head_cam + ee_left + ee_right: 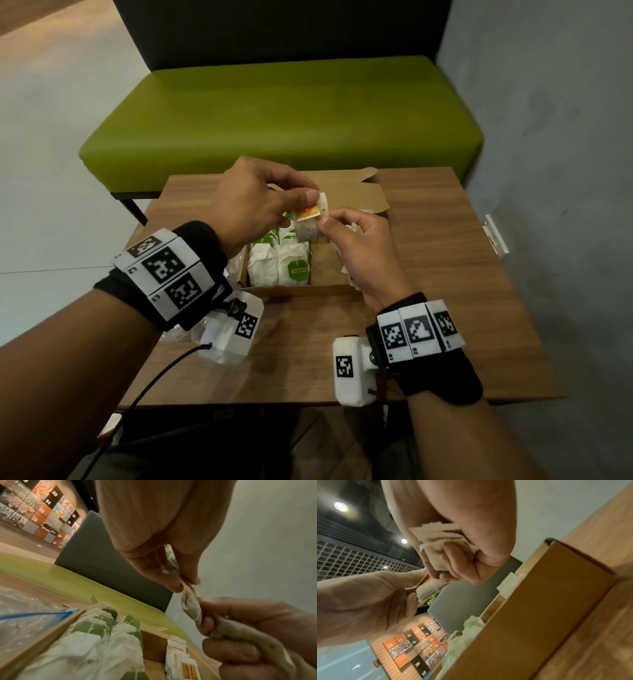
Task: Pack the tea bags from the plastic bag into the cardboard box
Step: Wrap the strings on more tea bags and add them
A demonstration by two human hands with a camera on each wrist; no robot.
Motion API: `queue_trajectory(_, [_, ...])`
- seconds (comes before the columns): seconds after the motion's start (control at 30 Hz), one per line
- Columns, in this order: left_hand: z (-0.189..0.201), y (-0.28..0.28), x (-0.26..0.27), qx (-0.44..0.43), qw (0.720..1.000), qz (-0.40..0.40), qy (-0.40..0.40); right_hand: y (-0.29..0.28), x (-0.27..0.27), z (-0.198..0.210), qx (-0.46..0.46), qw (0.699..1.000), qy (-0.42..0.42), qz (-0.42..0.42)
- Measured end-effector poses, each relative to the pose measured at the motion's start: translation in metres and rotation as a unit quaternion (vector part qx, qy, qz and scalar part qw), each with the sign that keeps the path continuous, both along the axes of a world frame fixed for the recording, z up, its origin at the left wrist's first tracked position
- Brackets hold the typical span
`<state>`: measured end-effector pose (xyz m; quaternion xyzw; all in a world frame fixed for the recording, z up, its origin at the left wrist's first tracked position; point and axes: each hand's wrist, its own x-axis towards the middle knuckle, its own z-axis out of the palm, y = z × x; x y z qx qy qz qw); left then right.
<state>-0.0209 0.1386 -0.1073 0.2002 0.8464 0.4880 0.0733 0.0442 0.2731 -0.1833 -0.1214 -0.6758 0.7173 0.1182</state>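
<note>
One tea bag with an orange tag is held over the open cardboard box. My left hand pinches its top edge between thumb and forefinger. My right hand pinches its right side and also clutches a bundle of tea bags in its palm. The left wrist view shows the pinched tea bag stretched between both hands. Inside the box, green-tagged tea bags fill the left part, and orange-tagged tea bags stand at its right. The plastic bag lies left of the box.
The box sits on a small wooden table, its lid flap folded back on the far side. A green bench stands beyond the table and a grey wall rises to the right.
</note>
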Motion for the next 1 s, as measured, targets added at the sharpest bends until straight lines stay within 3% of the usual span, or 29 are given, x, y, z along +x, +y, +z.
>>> queue_trajectory(0.13, [-0.006, 0.004, -0.001, -0.043, 0.998, -0.007, 0.034, 0.001, -0.001, 0.0, 0.028, 1.0, 0.001, -0.006])
queue_trajectory(0.33, [-0.009, 0.01, -0.001, -0.011, 1.0, 0.026, 0.001, 0.002, 0.001, 0.0, -0.005, 1.0, 0.007, 0.002])
queue_trajectory(0.53, [-0.002, 0.004, 0.003, -0.006, 0.998, -0.002, -0.064, 0.009, 0.001, -0.004, -0.046, 0.999, -0.003, -0.014])
queue_trajectory(0.73, [-0.003, 0.006, -0.001, 0.007, 0.998, -0.021, -0.061, 0.011, 0.0, -0.003, -0.016, 1.0, -0.013, -0.007])
queue_trajectory(0.9, [-0.011, 0.012, -0.011, 0.036, 0.995, -0.011, -0.097, 0.02, 0.003, -0.007, 0.004, 0.998, -0.02, 0.062])
queue_trajectory(1.0, [-0.018, 0.014, -0.016, 0.06, 0.99, -0.011, -0.126, 0.027, 0.002, -0.01, 0.066, 0.997, -0.024, 0.04])
